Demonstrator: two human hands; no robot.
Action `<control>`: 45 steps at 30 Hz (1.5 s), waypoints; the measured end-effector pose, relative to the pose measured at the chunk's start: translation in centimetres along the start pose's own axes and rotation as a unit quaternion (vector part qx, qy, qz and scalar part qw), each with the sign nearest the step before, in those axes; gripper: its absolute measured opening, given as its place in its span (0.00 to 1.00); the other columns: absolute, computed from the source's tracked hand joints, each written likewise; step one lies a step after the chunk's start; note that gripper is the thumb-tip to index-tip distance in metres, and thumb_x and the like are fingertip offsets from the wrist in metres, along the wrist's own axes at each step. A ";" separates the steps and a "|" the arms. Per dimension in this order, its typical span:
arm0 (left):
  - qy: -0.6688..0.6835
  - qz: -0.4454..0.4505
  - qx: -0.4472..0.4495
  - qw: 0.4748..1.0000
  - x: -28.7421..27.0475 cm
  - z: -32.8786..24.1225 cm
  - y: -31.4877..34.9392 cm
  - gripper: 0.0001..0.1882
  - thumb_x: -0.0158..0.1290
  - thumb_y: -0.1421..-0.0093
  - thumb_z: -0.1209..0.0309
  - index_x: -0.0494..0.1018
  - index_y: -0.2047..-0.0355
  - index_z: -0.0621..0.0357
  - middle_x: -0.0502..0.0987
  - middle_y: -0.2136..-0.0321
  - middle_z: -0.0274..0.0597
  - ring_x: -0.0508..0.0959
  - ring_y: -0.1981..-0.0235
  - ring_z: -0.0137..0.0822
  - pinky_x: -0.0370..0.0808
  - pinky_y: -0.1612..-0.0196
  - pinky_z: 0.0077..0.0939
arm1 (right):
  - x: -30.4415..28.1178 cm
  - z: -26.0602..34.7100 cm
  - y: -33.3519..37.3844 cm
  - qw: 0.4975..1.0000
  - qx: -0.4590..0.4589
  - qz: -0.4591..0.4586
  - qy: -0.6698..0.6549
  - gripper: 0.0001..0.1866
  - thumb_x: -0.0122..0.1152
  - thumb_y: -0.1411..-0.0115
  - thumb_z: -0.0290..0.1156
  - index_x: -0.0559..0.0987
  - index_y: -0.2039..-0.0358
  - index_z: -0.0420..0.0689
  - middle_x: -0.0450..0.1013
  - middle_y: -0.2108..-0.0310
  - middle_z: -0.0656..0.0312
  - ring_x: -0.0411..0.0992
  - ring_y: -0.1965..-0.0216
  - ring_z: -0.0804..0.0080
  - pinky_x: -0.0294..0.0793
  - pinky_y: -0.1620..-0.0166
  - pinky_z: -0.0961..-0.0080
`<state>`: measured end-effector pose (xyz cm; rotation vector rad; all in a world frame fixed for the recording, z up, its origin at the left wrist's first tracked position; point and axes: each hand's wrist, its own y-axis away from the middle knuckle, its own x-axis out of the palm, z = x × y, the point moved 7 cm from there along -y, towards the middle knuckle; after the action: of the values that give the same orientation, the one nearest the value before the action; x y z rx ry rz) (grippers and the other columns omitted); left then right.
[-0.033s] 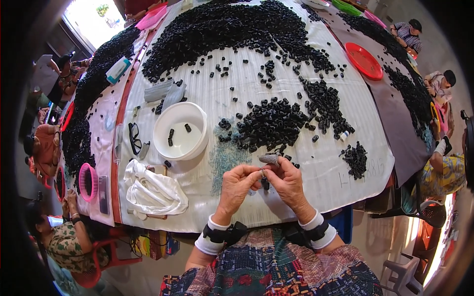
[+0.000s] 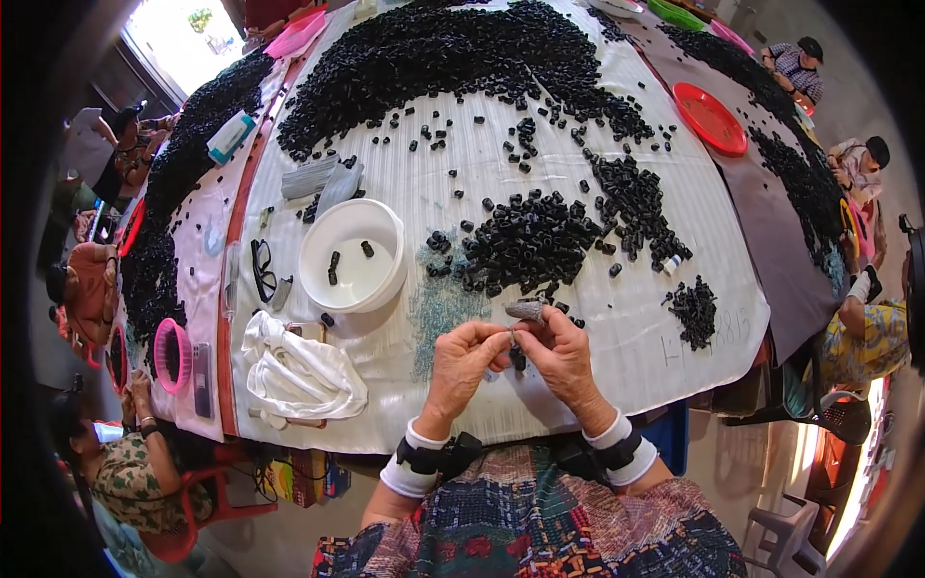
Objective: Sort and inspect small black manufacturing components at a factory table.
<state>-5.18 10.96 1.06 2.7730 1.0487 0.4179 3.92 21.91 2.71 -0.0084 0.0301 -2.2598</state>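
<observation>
My left hand (image 2: 461, 371) and my right hand (image 2: 559, 361) meet tip to tip over the near part of the cloth-covered table. Thumbs and forefingers are pinched together on something tiny and pale that I cannot make out. A grey, ribbed finger cover (image 2: 526, 310) sits at the tip of a right finger. Just below the fingertips a small black piece (image 2: 518, 358) shows; whether it is held or lying there I cannot tell. Beyond my hands is a heap of short black plastic tubes (image 2: 530, 241). Bluish-clear scraps (image 2: 445, 318) lie scattered left of it.
A white bowl (image 2: 318, 279) holding a few black pieces stands on the left, beside eyeglasses (image 2: 260, 272) and a crumpled white cloth (image 2: 299, 371). A small black pile (image 2: 692, 313) lies right. A large black heap (image 2: 434, 58) covers the far end. People work along both sides.
</observation>
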 end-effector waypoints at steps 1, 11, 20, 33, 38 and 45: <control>0.000 0.000 0.000 1.000 0.0 0.1 0.0 0.09 0.54 0.40 0.72 0.74 0.64 0.66 0.77 0.75 0.37 0.75 0.78 0.24 0.73 0.74 0.15 | 0.0 0.2 0.0 1.000 -0.012 -0.003 0.017 0.14 0.58 0.44 0.19 0.75 0.56 0.38 0.76 0.67 0.61 0.75 0.64 0.79 0.74 0.61 0.83; 0.020 -0.040 -0.041 0.998 -0.4 0.4 -1.0 0.12 0.51 0.37 0.68 0.72 0.61 0.65 0.74 0.77 0.37 0.74 0.81 0.23 0.72 0.79 0.14 | -0.5 0.5 -1.0 0.976 -0.129 -0.015 0.176 0.11 0.57 0.47 0.18 0.73 0.62 0.37 0.75 0.69 0.52 0.76 0.68 0.61 0.75 0.66 0.74; 0.028 -0.045 -0.033 0.998 -2.1 0.4 0.0 0.13 0.51 0.37 0.68 0.71 0.57 0.66 0.77 0.73 0.41 0.76 0.79 0.23 0.72 0.79 0.13 | -0.9 1.3 -0.1 0.933 -0.207 -0.002 0.295 0.13 0.56 0.51 0.18 0.73 0.62 0.38 0.71 0.71 0.53 0.69 0.68 0.54 0.69 0.65 0.65; 0.010 0.023 -0.083 0.996 -1.9 1.2 1.7 0.17 0.44 0.34 0.67 0.68 0.52 0.68 0.77 0.64 0.47 0.79 0.76 0.28 0.75 0.80 0.13 | 3.3 0.8 0.9 0.846 -0.272 0.065 0.453 0.16 0.59 0.55 0.26 0.73 0.62 0.43 0.71 0.70 0.59 0.68 0.62 0.61 0.65 0.60 0.65; 0.014 0.007 -0.077 0.997 -2.4 0.7 1.6 0.19 0.44 0.34 0.66 0.66 0.50 0.69 0.76 0.60 0.48 0.80 0.75 0.29 0.75 0.79 0.13 | 2.6 0.8 1.1 0.832 -0.253 0.063 0.490 0.16 0.59 0.55 0.27 0.73 0.63 0.44 0.70 0.70 0.61 0.68 0.63 0.62 0.63 0.61 0.66; 0.009 0.001 -0.075 0.997 -2.6 0.6 1.6 0.18 0.46 0.35 0.66 0.67 0.52 0.69 0.76 0.61 0.47 0.80 0.74 0.28 0.75 0.80 0.12 | 3.0 0.8 1.0 0.833 -0.273 0.015 0.482 0.16 0.59 0.55 0.28 0.73 0.62 0.44 0.70 0.69 0.60 0.67 0.63 0.62 0.63 0.61 0.67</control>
<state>-5.85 7.97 0.35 2.6437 0.9753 0.5011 2.78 18.98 3.48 0.8165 1.1903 -1.9184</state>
